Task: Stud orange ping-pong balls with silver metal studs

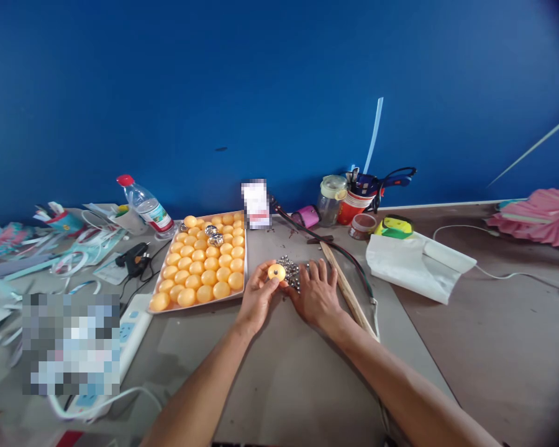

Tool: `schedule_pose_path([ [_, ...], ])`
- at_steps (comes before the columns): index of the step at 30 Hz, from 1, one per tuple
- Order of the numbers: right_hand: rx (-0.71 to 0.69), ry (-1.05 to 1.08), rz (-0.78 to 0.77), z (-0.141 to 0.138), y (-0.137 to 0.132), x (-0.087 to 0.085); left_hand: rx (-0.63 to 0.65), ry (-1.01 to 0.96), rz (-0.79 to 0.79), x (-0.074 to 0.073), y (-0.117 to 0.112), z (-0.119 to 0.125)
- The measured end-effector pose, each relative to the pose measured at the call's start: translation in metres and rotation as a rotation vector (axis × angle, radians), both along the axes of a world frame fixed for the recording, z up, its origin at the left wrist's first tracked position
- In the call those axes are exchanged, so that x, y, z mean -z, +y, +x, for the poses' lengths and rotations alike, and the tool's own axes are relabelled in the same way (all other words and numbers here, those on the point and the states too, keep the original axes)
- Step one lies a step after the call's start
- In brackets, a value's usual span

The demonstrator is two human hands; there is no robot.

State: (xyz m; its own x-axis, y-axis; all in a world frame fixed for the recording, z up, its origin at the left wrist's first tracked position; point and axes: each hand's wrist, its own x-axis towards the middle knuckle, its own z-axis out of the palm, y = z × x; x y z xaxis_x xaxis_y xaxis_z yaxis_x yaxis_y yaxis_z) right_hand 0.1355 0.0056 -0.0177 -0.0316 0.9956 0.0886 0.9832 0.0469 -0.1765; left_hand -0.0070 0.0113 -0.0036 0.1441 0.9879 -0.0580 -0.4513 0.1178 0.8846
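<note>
My left hand [255, 299] pinches an orange plastic ball [276, 270] between thumb and fingers. A small dark spot, either a hole or a bit of metal, shows on the ball's near face. Just beyond it lies a heap of small shiny metal pieces [286, 264], too small to name. Flat on the table at the right side of this heap rests my right hand [318, 297], fingers spread, its thumb pointing toward the ball. Left of my hands stands a shallow tray [246, 254] filled with rows of similar orange balls [196, 267] and a few silver, foil-like ones [216, 239].
A wooden stick [349, 292] and a dark cable lie right of my right hand. Behind are a glass jar [331, 205], a red cup of tools [354, 206] and a purple roll [306, 216]. A white sheet [412, 264] lies right; a glue gun [134, 259] and power strip [137, 316] left.
</note>
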Motion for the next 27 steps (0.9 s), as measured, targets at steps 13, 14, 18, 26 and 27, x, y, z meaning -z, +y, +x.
schedule_pose_path([
  [13, -0.02, 0.073, -0.082, -0.011, -0.006, 0.001, 0.011, 0.013, -0.031, -0.002, -0.001, 0.0],
  [14, -0.019, 0.075, -0.076, -0.011, -0.007, -0.001, 0.009, 0.012, -0.031, -0.002, -0.001, 0.0],
  [18, -0.01, 0.053, -0.076, -0.01, -0.01, -0.009, 0.01, 0.013, -0.028, -0.002, -0.001, 0.0],
  [26, -0.006, 0.033, -0.152, -0.01, -0.015, -0.015, 0.011, 0.017, -0.011, -0.003, 0.0, -0.001],
  [27, -0.009, 0.032, -0.165, -0.01, -0.015, -0.014, 0.009, 0.016, -0.01, -0.003, 0.0, -0.001],
])
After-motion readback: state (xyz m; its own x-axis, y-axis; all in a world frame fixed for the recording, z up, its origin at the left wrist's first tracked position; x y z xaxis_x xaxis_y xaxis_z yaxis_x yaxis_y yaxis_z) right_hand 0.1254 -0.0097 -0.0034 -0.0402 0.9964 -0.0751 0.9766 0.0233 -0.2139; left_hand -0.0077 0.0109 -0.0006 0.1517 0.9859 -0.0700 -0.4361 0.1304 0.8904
